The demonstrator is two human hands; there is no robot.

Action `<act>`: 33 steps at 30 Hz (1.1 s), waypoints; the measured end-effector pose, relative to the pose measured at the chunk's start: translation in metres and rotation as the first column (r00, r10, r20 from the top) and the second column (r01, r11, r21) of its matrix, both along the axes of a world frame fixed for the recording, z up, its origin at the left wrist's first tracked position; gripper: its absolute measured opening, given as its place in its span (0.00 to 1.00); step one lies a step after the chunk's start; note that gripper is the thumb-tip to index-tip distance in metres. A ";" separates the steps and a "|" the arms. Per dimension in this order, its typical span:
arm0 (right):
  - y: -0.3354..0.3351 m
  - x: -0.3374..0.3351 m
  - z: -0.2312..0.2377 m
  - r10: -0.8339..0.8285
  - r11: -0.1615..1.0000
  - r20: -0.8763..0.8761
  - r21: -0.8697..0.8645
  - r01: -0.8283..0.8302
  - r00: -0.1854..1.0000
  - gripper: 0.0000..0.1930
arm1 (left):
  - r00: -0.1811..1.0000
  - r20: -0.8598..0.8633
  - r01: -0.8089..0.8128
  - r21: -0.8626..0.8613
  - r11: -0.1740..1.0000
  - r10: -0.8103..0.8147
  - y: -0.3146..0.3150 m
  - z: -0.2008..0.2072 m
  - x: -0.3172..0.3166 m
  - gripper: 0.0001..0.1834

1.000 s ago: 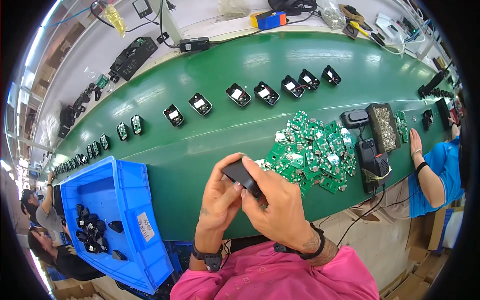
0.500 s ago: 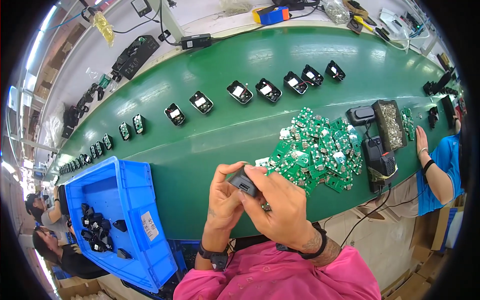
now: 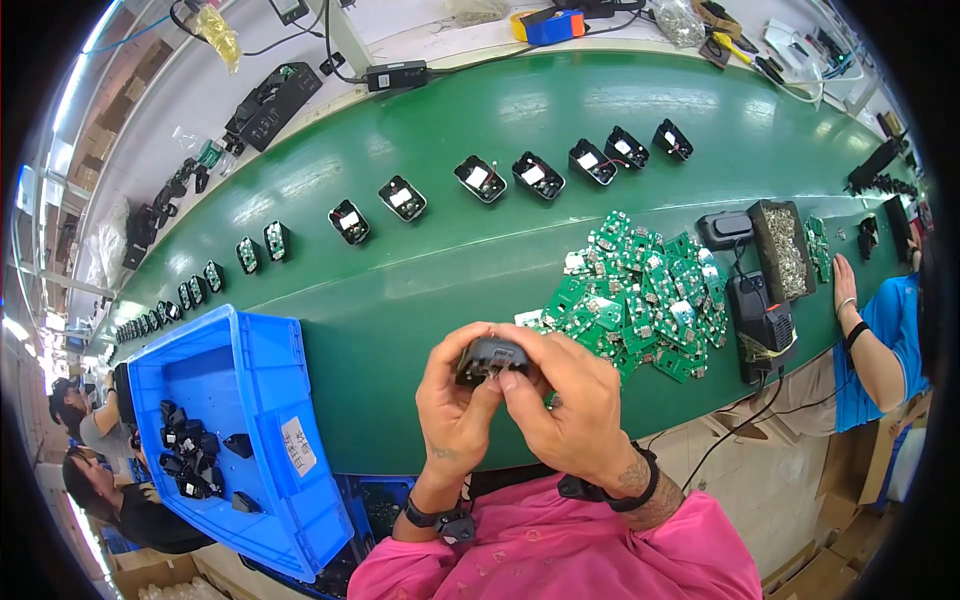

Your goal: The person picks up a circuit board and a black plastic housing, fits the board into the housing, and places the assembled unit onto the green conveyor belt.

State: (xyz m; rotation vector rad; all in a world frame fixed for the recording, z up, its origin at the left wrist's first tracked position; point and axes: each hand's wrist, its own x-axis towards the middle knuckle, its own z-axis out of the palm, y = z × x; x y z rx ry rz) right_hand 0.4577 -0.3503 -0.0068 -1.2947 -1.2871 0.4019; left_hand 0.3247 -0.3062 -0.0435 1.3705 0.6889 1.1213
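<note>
Between my two hands, over the near edge of the green bench, is a small black plastic device housing (image 3: 494, 352). My left hand (image 3: 449, 405) wraps its left side and my right hand (image 3: 565, 400) its right side. Both thumbs press together at its near end, where a dark opening shows; what lies inside it is too small to make out. Just beyond my right hand spreads a heap of green circuit boards (image 3: 650, 290). To my left stands a blue plastic crate (image 3: 278, 400) with several black plastic parts (image 3: 190, 455) in it.
Open black housings (image 3: 403, 199) stand in a curved row along the green bench (image 3: 400, 290). A tray of small metal parts (image 3: 782, 250) and a black charger-like box (image 3: 760, 320) lie right of the boards. A co-worker's arm (image 3: 868, 345) rests at right; other people sit at far left.
The black housing has been turned in my hands: its side with a port faced me before, and now another end does. My left hand has closed further round it, both thumbs now meeting.
</note>
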 end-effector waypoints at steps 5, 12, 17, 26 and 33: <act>-0.003 -0.001 0.000 -0.042 0.974 0.214 0.226 -0.008 0.976 0.20 | 0.990 0.138 0.013 0.204 0.979 -0.041 0.008 -0.006 0.005 0.23; -0.004 -0.003 -0.004 -0.030 0.992 0.144 0.129 0.011 0.989 0.19 | 1.000 0.021 -0.001 0.282 0.960 -0.005 0.006 0.005 0.002 0.33; -0.003 -0.010 -0.020 -0.061 0.993 -0.215 -0.108 0.038 0.975 0.18 | 0.853 -0.441 0.001 0.533 0.846 0.277 0.011 0.007 -0.009 0.38; 0.011 -0.021 -0.041 0.178 0.963 0.103 -0.222 -0.152 0.979 0.20 | 0.402 -0.641 0.108 0.743 0.661 0.654 0.087 -0.005 -0.056 0.21; -0.012 -0.010 -0.052 0.204 0.937 0.010 -0.293 -0.192 0.979 0.16 | 0.121 -0.675 -0.177 0.707 0.685 0.728 0.207 -0.042 -0.109 0.28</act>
